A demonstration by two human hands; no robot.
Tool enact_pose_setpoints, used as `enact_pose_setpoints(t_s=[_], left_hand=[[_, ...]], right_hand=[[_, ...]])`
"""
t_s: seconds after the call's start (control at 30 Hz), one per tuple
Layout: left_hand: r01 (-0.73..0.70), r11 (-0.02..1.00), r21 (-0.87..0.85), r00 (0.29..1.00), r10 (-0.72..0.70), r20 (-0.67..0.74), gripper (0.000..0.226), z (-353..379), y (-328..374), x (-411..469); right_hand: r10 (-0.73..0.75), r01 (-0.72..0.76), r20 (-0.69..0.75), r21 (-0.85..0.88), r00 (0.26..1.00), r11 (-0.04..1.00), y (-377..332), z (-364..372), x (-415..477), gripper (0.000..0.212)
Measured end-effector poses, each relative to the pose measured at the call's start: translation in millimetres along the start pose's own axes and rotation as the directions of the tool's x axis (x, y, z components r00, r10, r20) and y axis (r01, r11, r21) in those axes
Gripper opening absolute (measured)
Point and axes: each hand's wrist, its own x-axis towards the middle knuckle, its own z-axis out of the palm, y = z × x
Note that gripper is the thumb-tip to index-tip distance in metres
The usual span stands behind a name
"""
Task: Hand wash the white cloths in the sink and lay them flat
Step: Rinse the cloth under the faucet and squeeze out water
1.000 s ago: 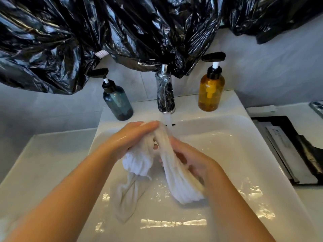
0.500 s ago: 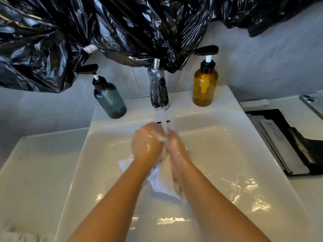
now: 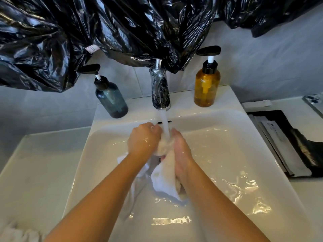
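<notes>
Under the stream (image 3: 165, 126) from the tap (image 3: 160, 88), bunched tight between the left hand (image 3: 144, 142) and right hand (image 3: 181, 151), both curled round the upper end of the white cloth (image 3: 165, 179), seemingly to drive the flow straight through the squeezed fabric. Left dangling below the grip, tail dragging on the wet sink (image 3: 227, 145) floor, likely to drain there rather than drip on the worktop (image 3: 38, 172). Flanked at the back rim by a blue pump bottle (image 3: 111, 100) and an amber pump bottle (image 3: 207, 88), handy for soap.
</notes>
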Motion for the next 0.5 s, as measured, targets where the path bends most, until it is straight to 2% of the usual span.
enact_pose_setpoints(t_s=[0.1, 0.13, 0.2, 0.3, 0.37, 0.5], left_hand=[[-0.144, 0.989, -0.029, 0.989, 0.145, 0.039, 0.027, 12, 8, -33], [-0.176, 0.984, 0.0, 0.984, 0.176, 0.029, 0.027, 16, 11, -37], [-0.147, 0.989, 0.035, 0.988, 0.148, -0.042, 0.028, 20, 12, -18], [-0.034, 0.997, 0.068, 0.998, 0.037, -0.041, 0.024, 7, 5, 7], [-0.07, 0.993, 0.091, 0.997, 0.073, -0.033, 0.026, 6, 2, 1], [-0.219, 0.959, 0.183, 0.973, 0.228, -0.034, 0.026, 21, 6, -31]], right_hand=[[0.062, -0.061, -0.009, 0.14, 0.998, 0.988, 0, -2, -1, 0.046], [0.052, -0.054, 0.02, 0.132, 0.998, 0.99, 1, 3, -2, 0.043], [-0.007, -0.001, 0.074, 0.099, 0.997, 0.995, 5, 3, 3, 0.04], [0.022, -0.026, 0.103, 0.032, 0.994, 0.999, -4, 2, 2, 0.032], [-0.016, 0.015, 0.034, 0.048, 0.999, 0.999, -3, -4, 6, 0.036], [-0.056, 0.05, 0.065, 0.09, 0.996, 0.995, 3, -2, 7, 0.04]])
